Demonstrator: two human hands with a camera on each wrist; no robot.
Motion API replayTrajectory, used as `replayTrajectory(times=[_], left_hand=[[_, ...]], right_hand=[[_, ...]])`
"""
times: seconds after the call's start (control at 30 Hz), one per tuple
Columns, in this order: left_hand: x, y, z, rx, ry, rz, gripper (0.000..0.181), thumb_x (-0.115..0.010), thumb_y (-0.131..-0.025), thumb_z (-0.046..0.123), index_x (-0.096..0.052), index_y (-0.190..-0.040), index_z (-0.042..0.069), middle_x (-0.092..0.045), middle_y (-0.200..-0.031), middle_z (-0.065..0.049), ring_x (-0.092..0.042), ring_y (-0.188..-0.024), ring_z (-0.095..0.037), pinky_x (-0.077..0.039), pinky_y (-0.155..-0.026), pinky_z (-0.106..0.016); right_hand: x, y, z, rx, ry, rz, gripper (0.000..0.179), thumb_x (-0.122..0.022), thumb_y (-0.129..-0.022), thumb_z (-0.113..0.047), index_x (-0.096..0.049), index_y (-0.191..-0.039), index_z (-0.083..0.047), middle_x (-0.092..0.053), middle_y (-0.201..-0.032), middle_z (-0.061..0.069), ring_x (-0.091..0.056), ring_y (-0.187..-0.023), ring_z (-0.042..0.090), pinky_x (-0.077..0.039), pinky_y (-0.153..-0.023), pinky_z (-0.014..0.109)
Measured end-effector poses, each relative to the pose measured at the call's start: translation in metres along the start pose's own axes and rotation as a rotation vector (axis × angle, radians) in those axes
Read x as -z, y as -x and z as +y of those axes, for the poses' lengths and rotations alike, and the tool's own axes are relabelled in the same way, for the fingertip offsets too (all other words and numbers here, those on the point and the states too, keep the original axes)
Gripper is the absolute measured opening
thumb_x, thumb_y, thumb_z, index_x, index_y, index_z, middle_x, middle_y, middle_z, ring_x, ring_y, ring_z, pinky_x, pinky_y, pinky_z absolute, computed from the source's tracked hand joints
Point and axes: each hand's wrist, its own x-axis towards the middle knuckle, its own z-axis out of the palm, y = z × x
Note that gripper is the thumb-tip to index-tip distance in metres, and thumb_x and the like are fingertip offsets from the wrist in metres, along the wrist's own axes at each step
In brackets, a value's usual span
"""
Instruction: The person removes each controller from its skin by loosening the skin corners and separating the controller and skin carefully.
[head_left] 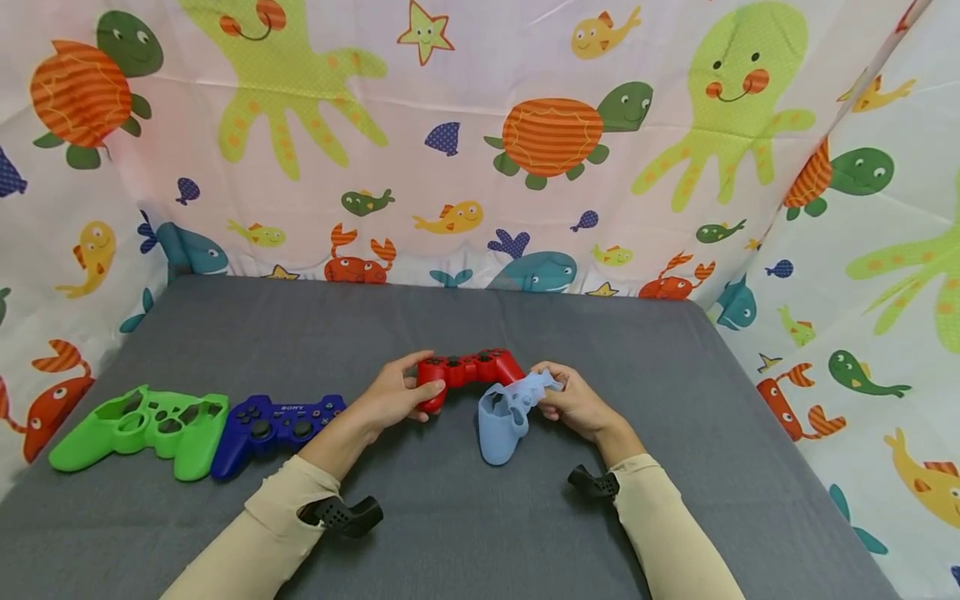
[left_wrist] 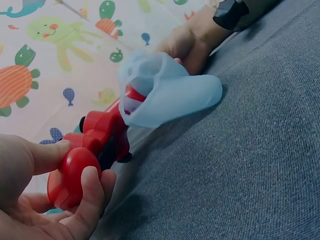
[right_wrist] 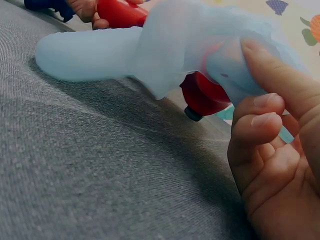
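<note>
In the head view, a red game controller [head_left: 471,367] is held above the grey cloth by my left hand [head_left: 396,390], whose thumb and fingers grip its left handle. My right hand [head_left: 576,405] pinches a limp light-blue silicone controller cover [head_left: 501,427] between thumb and fingers. Part of this cover [left_wrist: 175,97] lies over the controller's other end in the left wrist view, and its empty handle sleeve sticks out toward the person. The right wrist view has red showing through the cover [right_wrist: 90,55] beside my right thumb. The controller's right handle is mostly hidden.
A blue Sony controller [head_left: 258,429] lies left of my left hand on the grey cloth-covered table [head_left: 465,533]. Touching or nearly touching it is a green silicone cover [head_left: 180,417]. Patterned curtains [head_left: 465,100] with sea animals stand behind and at both sides.
</note>
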Motion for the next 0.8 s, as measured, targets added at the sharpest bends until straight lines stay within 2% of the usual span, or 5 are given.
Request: replayTrajectory(times=[0.23,0.33,0.47,0.67,0.8], left_hand=[[0.0018,-0.0006,-0.0003,-0.031,-0.068,0.012,0.069,-0.065,-0.099,0.016,-0.030,-0.158,0.014,-0.065,-0.124,-0.028,-0.065,-0.075,-0.018,-0.057,-0.063,-0.026],[0.0027,0.0011,-0.0009,-0.040,-0.105,0.021,0.069,-0.066,-0.099,0.016,-0.030,-0.157,0.014,-0.066,-0.124,-0.027,-0.064,-0.069,-0.018,-0.057,-0.063,-0.028],[0.0042,0.0035,-0.0003,-0.051,-0.143,0.035,0.069,-0.069,-0.097,0.015,-0.032,-0.155,0.013,-0.064,-0.124,-0.027,-0.065,-0.071,-0.019,-0.058,-0.063,-0.031],[0.0070,0.0053,0.0048,-0.094,-0.209,0.051,0.068,-0.071,-0.095,0.013,-0.037,-0.154,0.014,-0.057,-0.131,-0.030,-0.069,-0.072,-0.026,-0.059,-0.064,-0.035],[0.0096,0.0056,0.0054,-0.108,-0.242,0.052,0.070,-0.072,-0.094,0.013,-0.037,-0.155,0.014,-0.052,-0.137,-0.030,-0.068,-0.073,-0.024,-0.058,-0.067,-0.036]], right_hand=[[0.0052,0.0019,0.0016,0.032,-0.103,-0.054,0.015,-0.063,-0.100,-0.011,-0.067,-0.109,-0.022,-0.063,-0.081,-0.013,-0.049,-0.060,0.001,-0.042,-0.056,0.013],[0.0054,0.0034,0.0026,0.040,-0.121,-0.068,0.016,-0.061,-0.101,-0.010,-0.067,-0.110,-0.022,-0.064,-0.081,-0.013,-0.049,-0.061,0.001,-0.043,-0.056,0.013],[0.0058,0.0045,0.0045,0.048,-0.125,-0.080,0.018,-0.059,-0.102,-0.009,-0.068,-0.110,-0.023,-0.064,-0.081,-0.013,-0.050,-0.061,0.001,-0.043,-0.057,0.013],[0.0071,0.0031,0.0050,0.065,-0.135,-0.076,0.014,-0.060,-0.101,-0.013,-0.067,-0.109,-0.022,-0.064,-0.081,-0.014,-0.049,-0.060,0.000,-0.042,-0.057,0.014],[0.0069,0.0023,0.0047,0.070,-0.139,-0.084,0.016,-0.059,-0.102,-0.010,-0.067,-0.110,-0.021,-0.063,-0.080,-0.014,-0.049,-0.060,0.000,-0.042,-0.057,0.014]])
